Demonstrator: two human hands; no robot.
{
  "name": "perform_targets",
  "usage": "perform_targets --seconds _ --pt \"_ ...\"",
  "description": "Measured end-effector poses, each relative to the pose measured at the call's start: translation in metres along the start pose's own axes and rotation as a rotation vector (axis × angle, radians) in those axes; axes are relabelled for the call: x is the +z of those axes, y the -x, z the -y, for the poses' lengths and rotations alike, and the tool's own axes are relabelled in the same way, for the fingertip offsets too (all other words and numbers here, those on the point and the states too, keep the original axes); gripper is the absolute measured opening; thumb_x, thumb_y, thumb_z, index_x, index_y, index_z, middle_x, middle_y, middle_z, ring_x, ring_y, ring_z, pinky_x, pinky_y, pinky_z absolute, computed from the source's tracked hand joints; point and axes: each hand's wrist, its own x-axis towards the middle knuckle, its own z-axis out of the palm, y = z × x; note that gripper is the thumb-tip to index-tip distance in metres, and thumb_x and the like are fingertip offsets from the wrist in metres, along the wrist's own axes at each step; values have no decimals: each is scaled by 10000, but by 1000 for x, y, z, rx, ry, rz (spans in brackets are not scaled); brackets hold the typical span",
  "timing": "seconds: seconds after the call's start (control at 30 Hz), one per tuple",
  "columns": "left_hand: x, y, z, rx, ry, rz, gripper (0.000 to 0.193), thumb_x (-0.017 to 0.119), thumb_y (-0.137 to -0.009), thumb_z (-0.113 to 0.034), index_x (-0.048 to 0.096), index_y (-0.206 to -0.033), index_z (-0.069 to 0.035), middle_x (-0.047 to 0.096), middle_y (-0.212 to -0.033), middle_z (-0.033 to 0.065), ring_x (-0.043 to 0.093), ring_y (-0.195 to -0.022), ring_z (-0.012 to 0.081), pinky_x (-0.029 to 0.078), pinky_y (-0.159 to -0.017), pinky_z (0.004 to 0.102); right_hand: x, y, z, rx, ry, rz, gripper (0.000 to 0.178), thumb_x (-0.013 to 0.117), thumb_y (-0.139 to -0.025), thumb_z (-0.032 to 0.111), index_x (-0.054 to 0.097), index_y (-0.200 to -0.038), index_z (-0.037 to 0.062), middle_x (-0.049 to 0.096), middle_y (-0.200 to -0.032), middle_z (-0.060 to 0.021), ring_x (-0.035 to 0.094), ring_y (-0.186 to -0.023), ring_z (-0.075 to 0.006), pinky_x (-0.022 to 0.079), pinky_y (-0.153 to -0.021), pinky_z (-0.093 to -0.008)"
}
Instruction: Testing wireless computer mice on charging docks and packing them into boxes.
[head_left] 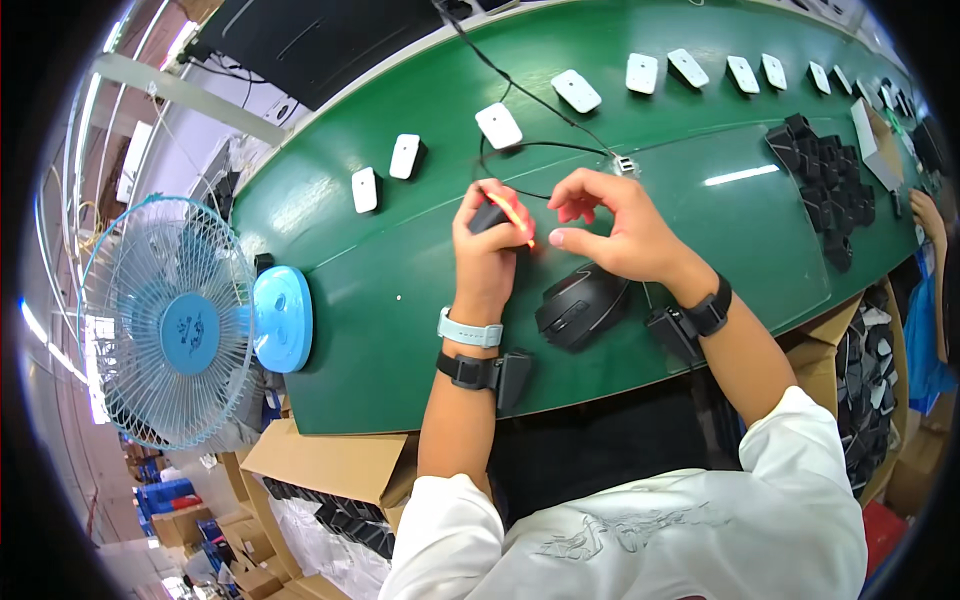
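Note:
My left hand [482, 245] is wrapped round a small black device [487, 217] above the green table. A bright orange-red strip of light glows along the device's edge, and my fingers cover much of its body. Just to the right, my right hand [630, 232] hovers with its fingers curved and thumb apart, nothing between them. Below that hand lies a black computer mouse [578, 308]. Beyond my hands, a black cable ends in a small white USB socket block [624, 165]. White-faced black devices, such as this one [499, 126], stand spaced in a row along the far side.
A pile of black casings [822, 185] sits at the right of the green table [370, 290]. A blue fan [190, 330] stands at the left. Open cartons of parts flank me, one carton [330, 460] at lower left. Another person's hand [928, 215] shows at far right.

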Motion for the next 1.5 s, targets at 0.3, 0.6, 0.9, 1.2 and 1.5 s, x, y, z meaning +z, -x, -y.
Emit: perform_targets --seconds 0.3,0.6,0.9,1.2,1.5 --pt "-3 -4 -7 -235 433 393 586 575 -482 -39 486 -1061 -38 515 -895 94 517 -745 232 449 -637 320 5 2 5 -240 -61 -38 332 806 -808 150 648 -1071 23 661 -937 -49 602 -853 -150 493 -782 -304" --pt "23 6 20 548 -1020 11 488 770 -696 27 500 -1100 -13 614 -997 128 628 -899 210 527 -826 332 20 0 -9 46 19 -253 208 735 -900 156 703 -968 -38 711 -811 -99 666 -709 -169 535 -684 -286" --pt "6 4 6 421 -1020 -144 483 716 -751 -22 440 -1147 -28 520 -1048 115 559 -925 219 496 -819 351 0 -6 -3 254 -41 -340 360 605 -1028 340 590 -862 21 691 -736 -86 647 -653 -114 479 -567 -281" --pt "5 -4 20 -57 93 40 328 502 -1064 -272 457 -1288 -37 568 -1215 100 580 -1062 219 484 -935 361 4 3 -8 -23 156 -22 610 881 -743 315 612 -1209 28 674 -1089 -123 667 -963 -207 553 -783 -327" --pt "6 -3 8 138 218 309 432 503 -1062 -251 405 -1444 -72 421 -1535 118 486 -1328 288 387 -1152 454 13 3 -6 -223 -213 -180 392 823 -803 8 662 -1160 19 645 -1205 -91 657 -1027 -155 570 -891 -295"
